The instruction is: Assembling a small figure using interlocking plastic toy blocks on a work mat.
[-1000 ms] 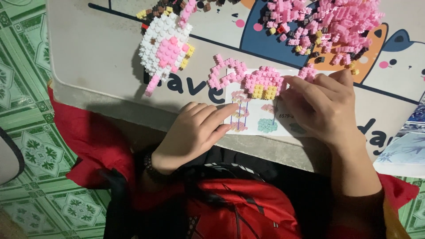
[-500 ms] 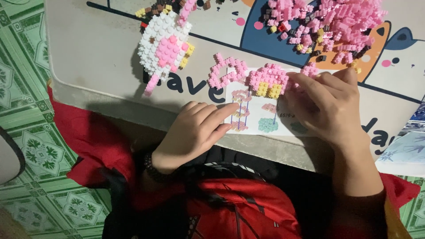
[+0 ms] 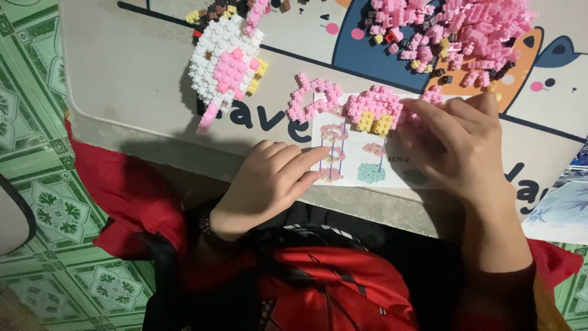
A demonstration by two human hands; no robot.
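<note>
My left hand [image 3: 269,181] rests flat at the table's near edge, its index finger lying on a white instruction sheet [image 3: 361,160] with small coloured diagrams. My right hand [image 3: 456,144] covers the sheet's right part, its fingertips touching a small pink and yellow block build [image 3: 373,110] that sits on the sheet's top edge. Left of that build lies a pink ring-shaped piece [image 3: 309,98]. Farther left, a white and pink block figure [image 3: 225,61] lies on the table. Whether the right fingers pinch a loose block is hidden.
A heap of loose pink, yellow and brown blocks [image 3: 456,34] lies at the back right. The table [image 3: 122,79] has a cartoon cat print. A blue and white booklet [image 3: 560,205] sits at the right edge. Green patterned floor tiles [image 3: 43,202] show on the left.
My right hand has shifted slightly along the pink and yellow build. My left hand has stayed in place on the sheet.
</note>
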